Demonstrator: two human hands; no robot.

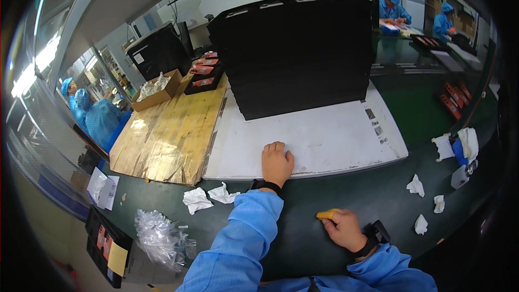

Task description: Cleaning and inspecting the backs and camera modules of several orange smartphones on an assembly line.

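Note:
My left hand (pixel 277 163) lies palm down near the front edge of a white board (pixel 319 151), its fingers laid out and nothing in them. Behind it on the board stands a tall stack of black trays (pixel 297 59). On the dark green table, lower right, rests my right hand (pixel 347 231), its fingers curled in. A yellow finger cot (pixel 326 214) covers one of its fingers. Nothing sticks out of this hand; its palm side is hidden. Both wrists wear black bands.
White crumpled wipes (pixel 197 200) and a clear plastic bag (pixel 162 238) lie left of my arm. More wipes (pixel 415 185) and a small bottle (pixel 462 176) are right. A yellowish board (pixel 167 140) bears a carton (pixel 158 91) and a tray with orange-red parts (pixel 203 82). Co-workers sit beyond.

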